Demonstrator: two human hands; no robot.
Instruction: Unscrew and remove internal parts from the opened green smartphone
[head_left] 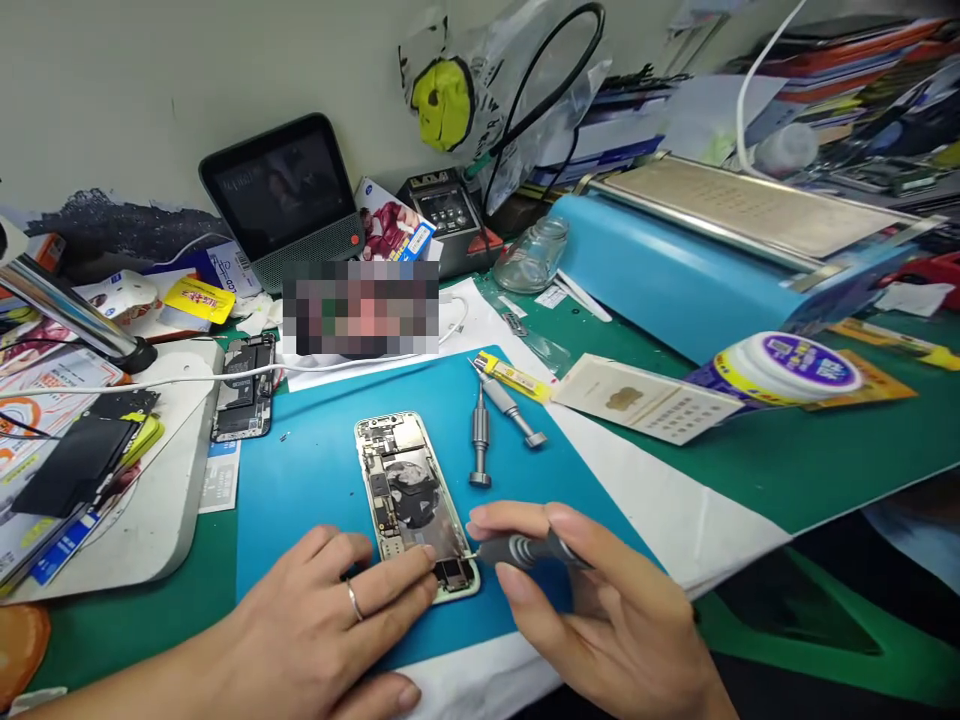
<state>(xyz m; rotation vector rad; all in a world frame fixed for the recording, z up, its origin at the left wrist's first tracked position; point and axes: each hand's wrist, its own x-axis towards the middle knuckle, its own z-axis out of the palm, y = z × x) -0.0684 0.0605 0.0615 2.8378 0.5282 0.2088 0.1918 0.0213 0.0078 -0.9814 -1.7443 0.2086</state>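
An opened smartphone [407, 500] lies on the blue mat [300, 480], its inside facing up, with boards and a shiny metal plate showing. My left hand [330, 605] rests across the phone's lower left side, fingers stretched out and fingertips touching the lower end. In my right hand [607, 600] is a grey screwdriver [517, 548], pinched between thumb and fingers. Its tip is at the phone's lower right edge; I cannot tell whether it sits in a screw. Two more grey screwdrivers, one upright in view [480, 435] and one slanted [514, 412], lie beyond the phone.
Left of the mat lies another opened phone [244, 390], crossed by a white cable [165, 380]. A blue machine [637, 270], a glass jar [531, 255] and a white-lidded tub [795, 368] stand right. A smart display [277, 190] leans behind. A card [645, 395] lies nearer.
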